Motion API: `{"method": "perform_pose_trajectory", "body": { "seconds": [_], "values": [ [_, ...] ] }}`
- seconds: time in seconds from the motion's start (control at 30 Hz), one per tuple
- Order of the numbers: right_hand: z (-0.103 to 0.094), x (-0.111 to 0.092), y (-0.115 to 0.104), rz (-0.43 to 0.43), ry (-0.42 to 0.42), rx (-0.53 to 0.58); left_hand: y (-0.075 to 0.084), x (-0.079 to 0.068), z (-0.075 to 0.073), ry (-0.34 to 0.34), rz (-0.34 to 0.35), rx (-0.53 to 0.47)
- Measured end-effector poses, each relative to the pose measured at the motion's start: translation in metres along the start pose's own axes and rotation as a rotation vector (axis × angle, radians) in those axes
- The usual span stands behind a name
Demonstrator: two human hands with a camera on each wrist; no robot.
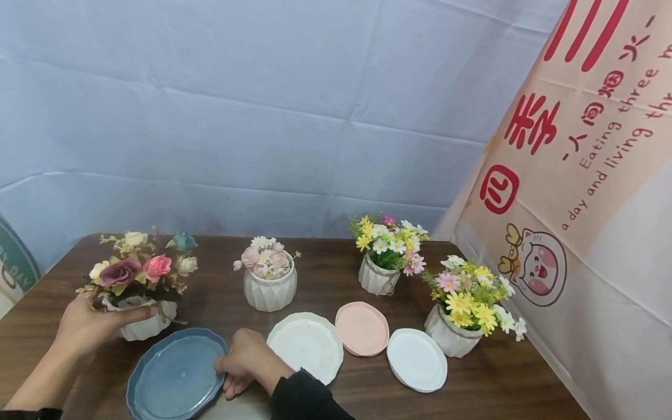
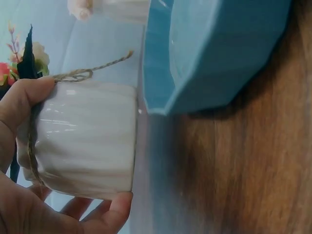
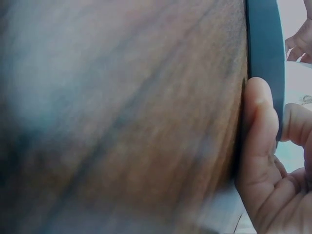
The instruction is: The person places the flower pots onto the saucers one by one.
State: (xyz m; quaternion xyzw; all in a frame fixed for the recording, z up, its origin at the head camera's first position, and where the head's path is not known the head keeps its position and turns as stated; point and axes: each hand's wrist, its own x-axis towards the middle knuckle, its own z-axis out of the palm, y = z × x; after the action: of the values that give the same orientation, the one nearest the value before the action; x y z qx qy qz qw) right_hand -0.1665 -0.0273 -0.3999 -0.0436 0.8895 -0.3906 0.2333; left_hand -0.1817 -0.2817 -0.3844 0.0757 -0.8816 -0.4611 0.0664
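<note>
My left hand [image 1: 84, 326] grips a white ribbed flowerpot [image 1: 137, 330] at the left of the table, thumb across its front. Mauve, pink, cream and blue artificial flowers [image 1: 144, 262] fill it. In the left wrist view, twine is tied round the upper part of the pot [image 2: 87, 141], and fingers reach toward its base. Just in front of the pot lies a blue plate [image 1: 178, 373] with a faceted rim. My right hand [image 1: 245, 361] pinches that plate's right edge. The right wrist view shows the fingers [image 3: 261, 131] beneath the blue rim [image 3: 266, 48].
Right of the blue plate lie a cream plate [image 1: 305, 347], a small pink plate [image 1: 362, 328] and a white plate [image 1: 417, 360]. Behind and beside them stand three more white pots of flowers [image 1: 270, 289] [image 1: 378, 277] [image 1: 454, 335]. Cloth backdrops [image 1: 262, 116] hang behind the brown wooden table [image 1: 210, 280].
</note>
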Motion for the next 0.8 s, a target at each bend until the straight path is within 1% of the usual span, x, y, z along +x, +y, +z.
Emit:
{"method": "perform_pose_trajectory", "body": {
  "seconds": [0.07,0.17,0.3,0.4,0.5,0.73,0.8],
  "values": [
    [0.0,0.0,0.001,0.0,-0.008,0.001,0.002,-0.004,0.001,-0.003,0.036,-0.016],
    [0.0,0.0,0.001,0.001,-0.009,-0.002,0.006,-0.01,0.004,-0.005,0.089,-0.008],
    [0.0,0.0,0.0,0.004,-0.005,-0.002,0.011,-0.017,0.008,-0.018,0.118,0.008],
    [-0.001,0.0,0.0,-0.001,-0.01,0.008,0.014,-0.021,0.011,-0.014,0.148,0.013],
    [-0.001,0.0,0.0,-0.009,-0.008,0.011,0.015,-0.025,0.012,-0.011,0.154,0.017],
    [-0.001,0.0,0.0,-0.007,-0.019,0.032,0.017,-0.035,0.017,-0.064,0.184,-0.114],
    [-0.001,0.0,0.0,-0.007,-0.02,0.038,0.019,-0.039,0.018,-0.08,0.181,-0.126]
  ]
}}
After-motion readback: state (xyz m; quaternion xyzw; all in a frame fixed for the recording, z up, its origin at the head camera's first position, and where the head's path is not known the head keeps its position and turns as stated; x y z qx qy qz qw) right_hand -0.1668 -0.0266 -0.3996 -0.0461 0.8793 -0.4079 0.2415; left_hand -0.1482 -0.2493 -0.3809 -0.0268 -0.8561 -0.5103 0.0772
